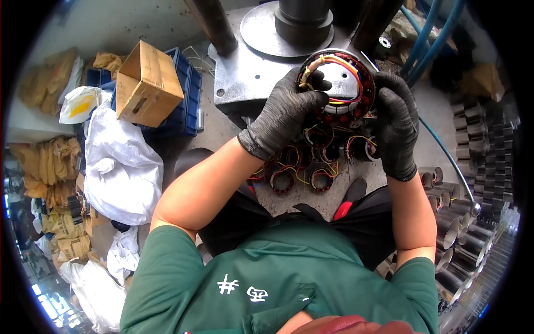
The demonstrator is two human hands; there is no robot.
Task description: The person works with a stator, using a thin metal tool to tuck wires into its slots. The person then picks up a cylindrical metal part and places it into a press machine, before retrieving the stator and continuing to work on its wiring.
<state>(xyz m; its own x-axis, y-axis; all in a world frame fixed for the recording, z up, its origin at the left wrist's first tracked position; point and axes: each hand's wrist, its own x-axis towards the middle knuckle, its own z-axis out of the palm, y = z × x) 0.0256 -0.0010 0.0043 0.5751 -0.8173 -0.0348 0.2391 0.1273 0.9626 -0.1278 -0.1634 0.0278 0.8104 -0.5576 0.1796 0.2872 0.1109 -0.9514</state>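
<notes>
Between my two black-gloved hands is a ring-shaped motor stator [366, 83] with dark red windings and a bundle of red, yellow and white wires inside its bore. My left hand [286, 114] grips its left side, the thumb across the lower rim and fingers reaching into the opening. On the opposite side, my right hand [396, 125] is curled against the outer rim; some of its fingertips are hidden. The stator is held tilted over the front edge of a metal press table [245, 83]. Below it, several similar stators [321, 179] with loose coloured leads lie on the floor.
A press ram and round plate [256, 30] stand at the back, flanked by dark columns [214, 28]. Left are a cardboard box [150, 86], a blue crate [192, 97] and white sacks [119, 167]. Metal cylinders [448, 228] and a blue hose [445, 145] are at right.
</notes>
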